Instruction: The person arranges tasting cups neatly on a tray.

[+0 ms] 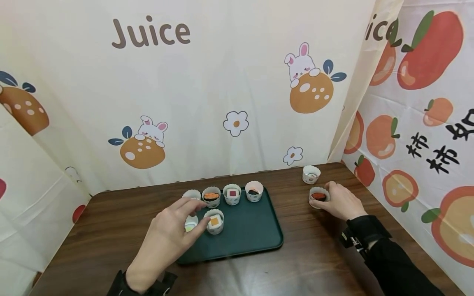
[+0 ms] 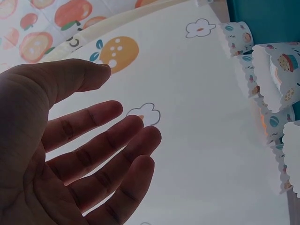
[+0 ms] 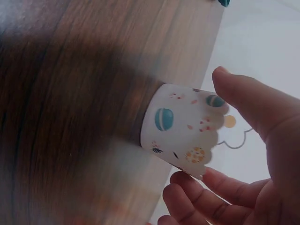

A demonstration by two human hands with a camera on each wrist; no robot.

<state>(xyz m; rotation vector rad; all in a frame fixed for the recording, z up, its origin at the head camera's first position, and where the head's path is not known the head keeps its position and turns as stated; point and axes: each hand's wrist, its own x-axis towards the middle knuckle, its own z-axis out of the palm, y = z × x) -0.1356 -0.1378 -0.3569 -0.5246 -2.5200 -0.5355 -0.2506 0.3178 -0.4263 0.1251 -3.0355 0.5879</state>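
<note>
At the right of the table, my right hand (image 1: 342, 201) holds a patterned paper baking cup (image 3: 180, 126) by its scalloped rim, thumb on one side and fingers on the other. A red-topped sushi piece (image 1: 319, 197) sits inside that cup. My left hand (image 1: 166, 230) hovers over the left side of a dark green tray (image 1: 248, 232), fingers loosely bent and holding nothing, as the left wrist view shows. Close to its fingertips stands a cup with a yellow-topped piece (image 1: 214, 222). Another cup (image 1: 190, 224) is partly hidden behind that hand.
Along the tray's back edge stand cups with an orange-topped piece (image 1: 211, 196), a dark red square piece (image 1: 232, 193) and a dark piece (image 1: 254, 191), plus a partly covered cup (image 1: 191, 193). Another paper cup (image 1: 311, 175) stands behind my right hand, near the curtain (image 1: 207, 156).
</note>
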